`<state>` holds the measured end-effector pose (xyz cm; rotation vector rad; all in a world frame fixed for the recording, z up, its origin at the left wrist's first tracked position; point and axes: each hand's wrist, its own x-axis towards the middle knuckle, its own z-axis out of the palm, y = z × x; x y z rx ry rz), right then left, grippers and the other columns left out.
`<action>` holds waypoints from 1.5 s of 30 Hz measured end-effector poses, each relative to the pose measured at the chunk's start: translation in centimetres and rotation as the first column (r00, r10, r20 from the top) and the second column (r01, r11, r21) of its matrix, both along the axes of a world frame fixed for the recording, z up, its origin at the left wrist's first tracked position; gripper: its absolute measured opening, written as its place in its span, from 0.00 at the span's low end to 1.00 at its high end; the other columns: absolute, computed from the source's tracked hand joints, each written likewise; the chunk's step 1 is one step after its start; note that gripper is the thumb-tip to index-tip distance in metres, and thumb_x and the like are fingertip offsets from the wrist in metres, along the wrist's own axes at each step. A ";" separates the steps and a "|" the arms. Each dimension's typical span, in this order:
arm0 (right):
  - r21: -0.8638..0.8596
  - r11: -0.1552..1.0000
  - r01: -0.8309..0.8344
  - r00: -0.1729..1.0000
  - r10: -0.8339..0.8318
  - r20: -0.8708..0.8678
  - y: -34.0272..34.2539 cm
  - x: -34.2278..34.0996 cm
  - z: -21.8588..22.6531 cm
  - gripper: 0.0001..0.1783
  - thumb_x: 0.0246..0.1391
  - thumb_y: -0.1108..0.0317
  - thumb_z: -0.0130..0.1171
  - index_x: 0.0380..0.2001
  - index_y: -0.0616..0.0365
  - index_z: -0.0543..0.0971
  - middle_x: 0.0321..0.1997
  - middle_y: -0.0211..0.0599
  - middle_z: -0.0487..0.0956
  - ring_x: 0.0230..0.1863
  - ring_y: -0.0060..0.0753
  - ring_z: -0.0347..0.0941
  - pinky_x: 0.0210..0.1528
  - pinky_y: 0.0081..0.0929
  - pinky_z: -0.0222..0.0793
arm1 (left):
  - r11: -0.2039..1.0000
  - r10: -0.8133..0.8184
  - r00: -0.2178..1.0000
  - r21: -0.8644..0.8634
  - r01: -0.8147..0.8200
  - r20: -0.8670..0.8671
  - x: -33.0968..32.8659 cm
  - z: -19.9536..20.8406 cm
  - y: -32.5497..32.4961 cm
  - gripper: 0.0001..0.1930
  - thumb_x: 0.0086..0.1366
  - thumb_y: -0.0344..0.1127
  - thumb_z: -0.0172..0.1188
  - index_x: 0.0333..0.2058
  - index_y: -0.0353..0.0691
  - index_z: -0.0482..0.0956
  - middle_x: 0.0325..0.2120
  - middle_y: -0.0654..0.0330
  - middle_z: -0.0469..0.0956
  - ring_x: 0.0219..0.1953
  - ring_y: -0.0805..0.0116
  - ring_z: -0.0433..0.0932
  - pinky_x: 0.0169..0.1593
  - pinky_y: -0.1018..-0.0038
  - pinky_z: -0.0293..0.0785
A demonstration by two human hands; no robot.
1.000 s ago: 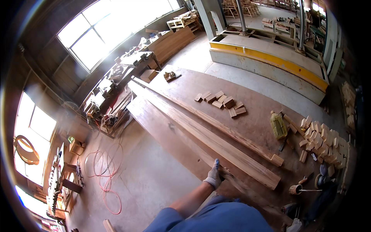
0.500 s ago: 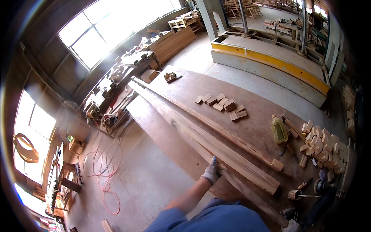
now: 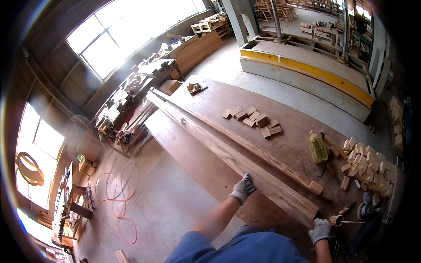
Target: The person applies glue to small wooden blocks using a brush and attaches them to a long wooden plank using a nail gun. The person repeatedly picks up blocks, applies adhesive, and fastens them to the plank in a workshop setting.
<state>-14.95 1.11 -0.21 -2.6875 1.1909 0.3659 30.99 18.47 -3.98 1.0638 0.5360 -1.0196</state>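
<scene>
A long, pale brown wooden board (image 3: 245, 168) lies lengthwise on the workbench, pressed close to another long board so that their seam is hard to make out. My left hand (image 3: 243, 189), in a grey-white glove, rests at the board's near side with its fingers stretched out. At the board's near right end is my right hand (image 3: 320, 230), gloved too, its fingers curled around the corner. A narrower wooden strip (image 3: 263, 153) runs alongside, farther from me, with a small block (image 3: 315, 187) at its near end.
Small wooden blocks (image 3: 262, 119) lie scattered mid-bench, and a larger pile (image 3: 366, 164) fills the right. Near that pile are a yellow-green bottle (image 3: 317, 148) and a pot with a brush (image 3: 335, 220). A hand plane (image 3: 193, 88) sits at the far end. Red hose (image 3: 118, 201) coils on the floor.
The near board has swung in against the other board. My right hand has come up from the lower edge with its end. My left hand has shifted slightly, its fingers now spread more.
</scene>
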 end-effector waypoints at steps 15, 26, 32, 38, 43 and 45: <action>-0.047 0.990 0.135 0.985 -0.128 0.116 -1.1 6.1 0.7 0.32 0.46 0.55 0.75 0.55 0.51 0.78 0.51 0.40 0.82 0.53 0.46 0.78 0.56 0.45 0.75 | 0.691 -0.641 0.682 -0.120 0.712 0.352 -9.5 -2.4 1.4 0.14 0.80 0.45 0.51 0.33 0.47 0.69 0.25 0.64 0.66 0.31 0.64 0.70 0.36 0.70 0.69; 0.003 0.912 0.409 0.898 -0.404 0.173 7.3 -1.7 -1.0 0.35 0.56 0.50 0.69 0.62 0.56 0.73 0.57 0.44 0.79 0.56 0.49 0.77 0.56 0.45 0.75 | 0.449 -0.710 -0.067 0.524 0.724 0.701 -15.3 6.5 -5.2 0.15 0.71 0.36 0.68 0.49 0.30 0.86 0.36 0.59 0.87 0.36 0.76 0.82 0.42 0.76 0.79; 0.156 0.878 0.453 0.886 -0.462 0.029 10.3 -4.0 -1.1 0.40 0.53 0.50 0.72 0.64 0.59 0.73 0.67 0.52 0.72 0.67 0.54 0.69 0.69 0.48 0.65 | 0.434 -0.606 -0.229 0.558 0.707 0.762 -18.9 9.5 -11.8 0.16 0.68 0.38 0.70 0.48 0.33 0.87 0.40 0.48 0.89 0.42 0.65 0.88 0.48 0.69 0.83; 0.199 0.880 0.431 0.902 -0.429 -0.058 11.2 -4.3 -1.0 0.53 0.49 0.45 0.74 0.72 0.59 0.66 0.78 0.55 0.59 0.77 0.55 0.55 0.76 0.52 0.54 | 0.319 -0.633 -0.266 0.558 0.766 0.727 -22.7 9.7 -14.4 0.17 0.67 0.38 0.70 0.49 0.33 0.86 0.43 0.50 0.89 0.43 0.61 0.88 0.51 0.68 0.82; 0.239 0.882 0.406 0.914 -0.390 -0.114 11.0 -4.2 -0.9 0.56 0.49 0.43 0.74 0.75 0.61 0.63 0.81 0.59 0.54 0.81 0.59 0.49 0.78 0.56 0.50 | 0.357 -0.656 -0.209 0.542 0.760 0.725 -20.8 8.6 -14.6 0.18 0.67 0.38 0.71 0.51 0.32 0.85 0.44 0.49 0.88 0.44 0.59 0.88 0.50 0.66 0.83; 0.244 0.892 0.381 0.925 -0.365 -0.108 11.4 -3.8 -2.0 0.57 0.50 0.42 0.74 0.75 0.62 0.62 0.82 0.59 0.52 0.82 0.60 0.47 0.79 0.58 0.48 | 0.416 -0.641 -0.188 0.543 0.730 0.744 -19.1 7.6 -15.0 0.18 0.68 0.39 0.70 0.51 0.33 0.85 0.45 0.48 0.88 0.45 0.57 0.88 0.50 0.64 0.84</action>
